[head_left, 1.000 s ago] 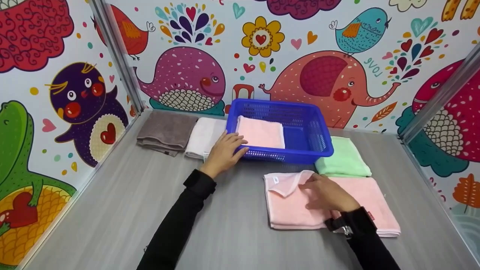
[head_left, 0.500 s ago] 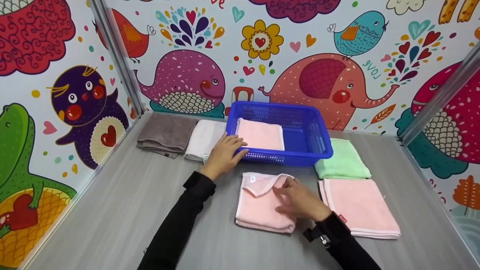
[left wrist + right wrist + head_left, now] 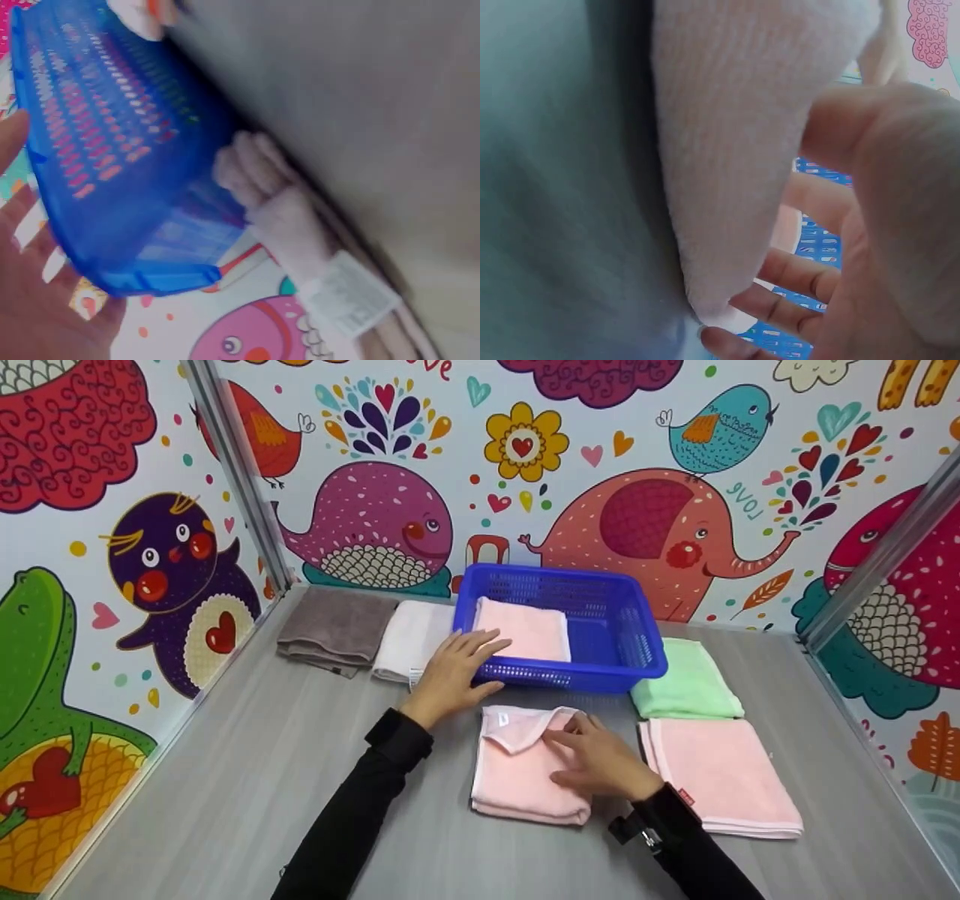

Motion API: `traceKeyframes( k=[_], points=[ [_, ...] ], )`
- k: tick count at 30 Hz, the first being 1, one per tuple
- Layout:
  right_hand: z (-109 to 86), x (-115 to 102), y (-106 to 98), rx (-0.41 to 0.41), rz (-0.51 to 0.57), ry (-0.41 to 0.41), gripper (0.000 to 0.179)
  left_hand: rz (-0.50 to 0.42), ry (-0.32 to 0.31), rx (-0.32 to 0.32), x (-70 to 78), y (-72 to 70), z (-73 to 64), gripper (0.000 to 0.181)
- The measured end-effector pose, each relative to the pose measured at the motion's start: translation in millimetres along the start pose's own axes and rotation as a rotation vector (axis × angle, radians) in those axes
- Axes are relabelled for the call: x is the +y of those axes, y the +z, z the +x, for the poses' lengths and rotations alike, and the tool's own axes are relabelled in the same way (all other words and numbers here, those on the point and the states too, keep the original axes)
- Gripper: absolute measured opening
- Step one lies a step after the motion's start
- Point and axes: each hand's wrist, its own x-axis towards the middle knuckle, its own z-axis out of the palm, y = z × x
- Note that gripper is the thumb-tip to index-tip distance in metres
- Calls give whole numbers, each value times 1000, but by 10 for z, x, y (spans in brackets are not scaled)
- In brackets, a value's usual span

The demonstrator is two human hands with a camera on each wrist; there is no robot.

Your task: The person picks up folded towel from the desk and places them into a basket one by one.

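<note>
A folded pink towel point(image 3: 525, 780) lies on the table in front of the blue basket point(image 3: 585, 675), its far-left corner flap turned over to show a white tag. My right hand point(image 3: 600, 757) touches that towel along its right side, fingers spread and fairly straight. In the right wrist view the towel's thick folded edge point(image 3: 720, 165) covers some of the fingertips. My left hand point(image 3: 454, 679) is at the basket's front-left corner, fingers extended over the rim. From the left wrist, the fingers point(image 3: 45, 277) appear spread beside the basket wall point(image 3: 112, 150). Inside the basket lies another folded pink towel point(image 3: 525, 622).
A grey-brown towel point(image 3: 337, 622) and a white towel point(image 3: 412, 637) lie folded left of the basket. On the right are a green towel point(image 3: 686, 679) and a pink towel point(image 3: 720, 772) with a red label. Cartoon-printed panels point(image 3: 592, 442) stand behind and beside the table.
My right hand has brought the flapped pink towel leftward, off the labelled pink one, to in front of the basket. My left hand's fingers have lifted and spread slightly, shifting right.
</note>
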Motion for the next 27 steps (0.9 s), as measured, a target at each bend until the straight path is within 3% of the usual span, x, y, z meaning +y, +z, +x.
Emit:
traceKeyframes(
  k=[7, 12, 14, 17, 21, 24, 27],
  points=[
    [68, -15, 21, -18, -44, -11, 87, 47, 84, 56, 149, -51, -60, 59],
    [69, 4, 47, 7, -77, -52, 76, 105, 87, 103, 217, -45, -202, 36],
    [69, 9, 46, 17, -44, -51, 71, 105, 47, 58, 243, -39, -273, 31],
    [61, 16, 38, 45, 37, -19, 69, 77, -86, -113, 299, -4, -382, 38],
    [9, 22, -1, 76, 136, 82, 68, -46, -274, -350, 436, 81, -473, 74],
    [-49, 17, -56, 60, 149, 167, 70, -142, -321, -403, 550, 144, -491, 95],
    [-83, 2, -103, 7, 126, 215, 73, -207, -325, -398, 623, 190, -491, 99]
  ],
)
